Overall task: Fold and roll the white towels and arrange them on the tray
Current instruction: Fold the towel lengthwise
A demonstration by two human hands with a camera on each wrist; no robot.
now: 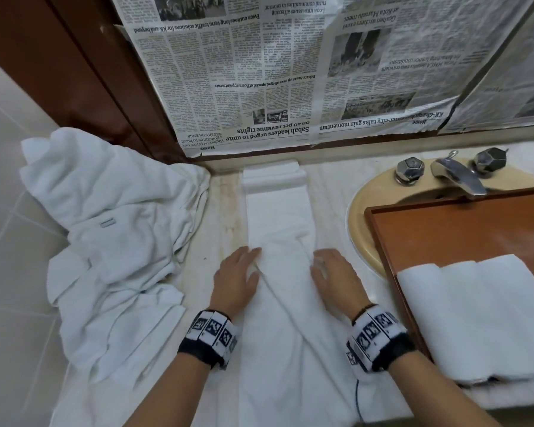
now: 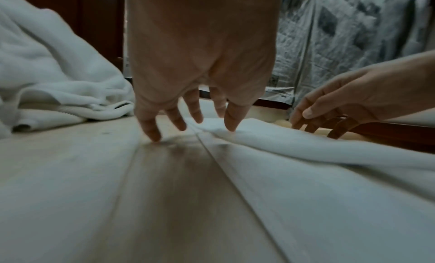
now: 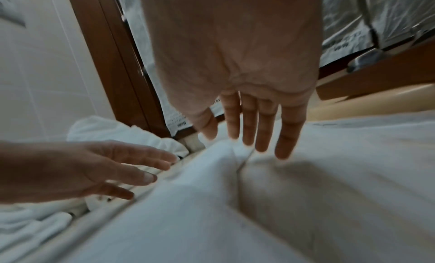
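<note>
A long white towel lies folded lengthwise on the counter, running from the front edge to the back wall. My left hand rests flat at the towel's left edge, fingers straight. My right hand lies flat at its right edge, fingers straight. Neither hand grips the cloth. The towel has a raised fold between the two hands. On the brown wooden tray at the right lie three rolled white towels side by side.
A heap of loose white towels fills the counter's left side. A beige sink with a metal tap lies under the tray at the back right. Newspaper covers the wall behind.
</note>
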